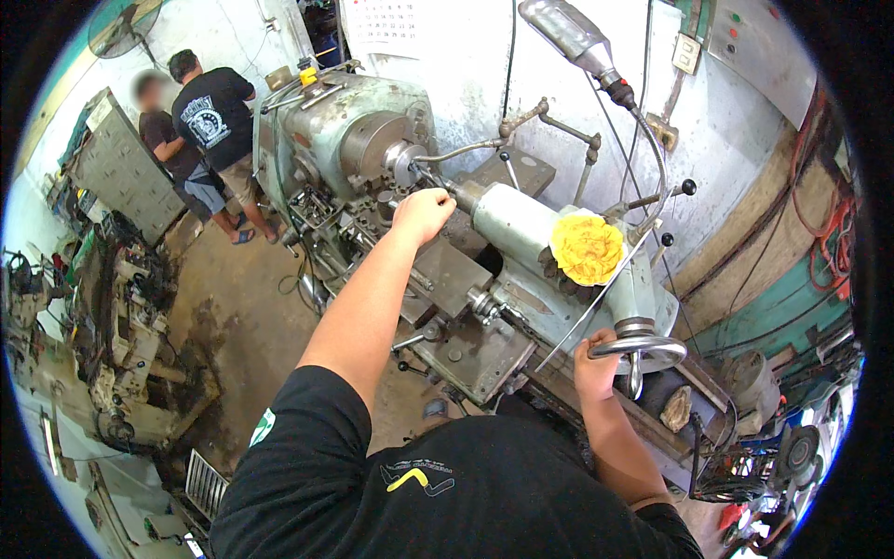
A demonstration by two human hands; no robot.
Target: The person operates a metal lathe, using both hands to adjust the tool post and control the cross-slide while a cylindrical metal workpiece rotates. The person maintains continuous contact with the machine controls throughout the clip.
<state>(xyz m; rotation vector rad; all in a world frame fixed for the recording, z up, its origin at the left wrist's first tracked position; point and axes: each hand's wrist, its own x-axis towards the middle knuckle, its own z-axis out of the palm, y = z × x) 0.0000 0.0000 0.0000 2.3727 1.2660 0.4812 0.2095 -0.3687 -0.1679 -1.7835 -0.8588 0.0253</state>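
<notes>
I am at a grey-green metal lathe (382, 88). My right hand (594, 368) is wrapped round the rim of the tailstock handwheel (666, 348). Closed beside the drill-like tool in the tailstock quill (467, 196), my left hand (424, 214) hides whatever its fingers hold. Just past that hand, a round shiny metal workpiece (403, 163) sits in the lathe chuck (371, 143). The tailstock (521, 219) carries a crumpled yellow cloth (587, 250) on its top. Below my left forearm is the carriage (447, 279) with its levers.
A bent-arm coolant pipe (549, 121) and a work lamp (570, 37) hang over the lathe. Two people (216, 121) stand at the far left by a metal cabinet (126, 172). Greasy machinery (130, 345) lines the left side. A thin rod (591, 312) slants across the tailstock.
</notes>
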